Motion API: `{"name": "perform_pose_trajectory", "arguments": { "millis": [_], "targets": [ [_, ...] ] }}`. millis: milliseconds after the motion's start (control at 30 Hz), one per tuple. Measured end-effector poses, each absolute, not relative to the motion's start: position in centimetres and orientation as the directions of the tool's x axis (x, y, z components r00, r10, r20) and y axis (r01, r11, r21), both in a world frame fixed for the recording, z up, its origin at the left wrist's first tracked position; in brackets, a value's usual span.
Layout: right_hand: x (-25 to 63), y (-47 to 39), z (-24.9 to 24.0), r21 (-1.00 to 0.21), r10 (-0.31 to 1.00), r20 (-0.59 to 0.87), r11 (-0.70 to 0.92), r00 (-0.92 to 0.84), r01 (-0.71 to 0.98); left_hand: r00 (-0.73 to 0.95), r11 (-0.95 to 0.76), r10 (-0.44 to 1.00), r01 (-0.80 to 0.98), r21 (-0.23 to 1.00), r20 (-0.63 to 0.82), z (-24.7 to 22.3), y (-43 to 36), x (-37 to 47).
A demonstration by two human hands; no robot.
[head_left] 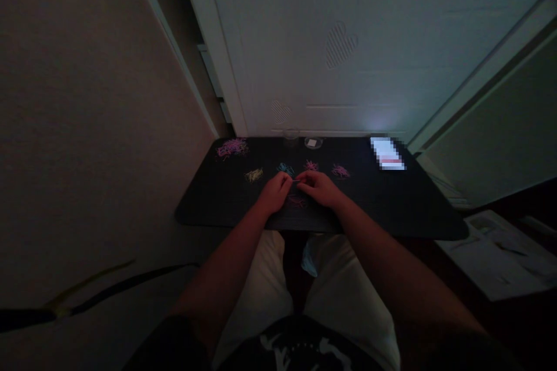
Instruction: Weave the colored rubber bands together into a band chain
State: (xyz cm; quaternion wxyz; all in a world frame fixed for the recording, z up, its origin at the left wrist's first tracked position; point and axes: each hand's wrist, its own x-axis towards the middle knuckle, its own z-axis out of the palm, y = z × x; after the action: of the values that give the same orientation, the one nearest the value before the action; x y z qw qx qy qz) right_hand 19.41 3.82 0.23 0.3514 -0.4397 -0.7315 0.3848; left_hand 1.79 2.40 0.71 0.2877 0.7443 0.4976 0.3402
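Observation:
My left hand (pixel 275 191) and my right hand (pixel 320 188) meet over the middle of the dark table (pixel 226 203), fingertips nearly touching. A thin pink strand (pixel 296 180) spans the small gap between them, pinched at both ends. Just beyond the fingers lie a blue pile (pixel 285 168) and a pink pile (pixel 311 166) of similar thin pieces. Some reddish pieces (pixel 297 202) rest on the table between my wrists. The dim light hides whether the pieces are loops or straight strips.
A pale yellow pile (pixel 254 174) lies left of my hands, a purple-pink one (pixel 340 171) to the right. At the back are a larger mixed pile (pixel 232 148), a clear cup (pixel 291 138), a small round dish (pixel 313 143) and a lit phone (pixel 387 153). A white door (pixel 278 40) stands behind.

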Motion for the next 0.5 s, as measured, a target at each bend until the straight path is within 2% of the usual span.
{"name": "perform_pose_trajectory", "arguments": {
  "millis": [500],
  "targets": [
    [19.07, 3.39, -0.54, -0.862, 0.912, 0.228, 0.352, -0.341, 0.364, 0.305, -0.379, 0.924, 0.642, 0.666, 0.232, -0.29, 2.18, 2.11]
  ]
}}
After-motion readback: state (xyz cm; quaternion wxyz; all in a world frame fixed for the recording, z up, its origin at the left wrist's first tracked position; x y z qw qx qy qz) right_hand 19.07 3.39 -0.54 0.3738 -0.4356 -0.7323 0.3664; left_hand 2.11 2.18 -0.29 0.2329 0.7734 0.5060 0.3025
